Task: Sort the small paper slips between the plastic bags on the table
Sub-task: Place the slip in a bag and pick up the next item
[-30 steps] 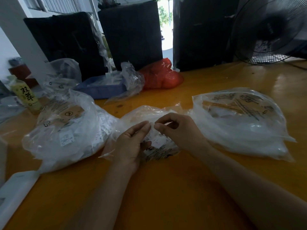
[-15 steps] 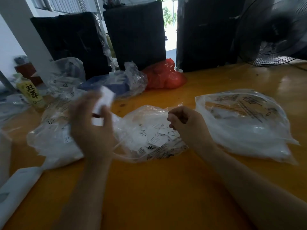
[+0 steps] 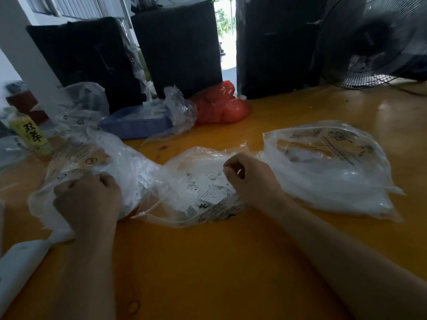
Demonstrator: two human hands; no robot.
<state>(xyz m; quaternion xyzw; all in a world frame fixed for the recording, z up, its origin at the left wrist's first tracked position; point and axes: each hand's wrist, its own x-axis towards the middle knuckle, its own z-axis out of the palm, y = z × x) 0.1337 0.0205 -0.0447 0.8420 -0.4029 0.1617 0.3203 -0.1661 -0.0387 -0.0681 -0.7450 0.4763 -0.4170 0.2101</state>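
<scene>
Three clear plastic bags are laid in a row on the yellow surface (image 3: 208,262). The middle bag (image 3: 184,215) lies open and contains a loose pile of small paper slips (image 3: 206,189), white with dark print. The left bag (image 3: 129,167) is bulged and touches the middle bag at its near side. The right bag (image 3: 335,181) is positioned just beside the middle bag, with printed lettering visible on its top face.

The left hand (image 3: 89,199) is placed on the near part of the left bag, back of the hand upward, fingers curled under. Whether anything is gripped in it cannot be told, since the fingertips are hidden. The right hand (image 3: 251,179) is held over the right edge of the middle bag, directly beside the slips, fingers curled into a loose fist. A small pale patch is seen between its curled fingers, but it cannot be told whether a slip is pinched there.

At the far side of the surface, a blue tray (image 3: 136,125) is partly covered by crumpled clear plastic, and a red bag (image 3: 221,107) is located just to its right. A yellow-labelled bottle (image 3: 31,135) stands at the far left. A black fan (image 3: 379,40) is set at the far right corner. Three dark blocks (image 3: 178,47) are lined up behind the tray and the red bag
</scene>
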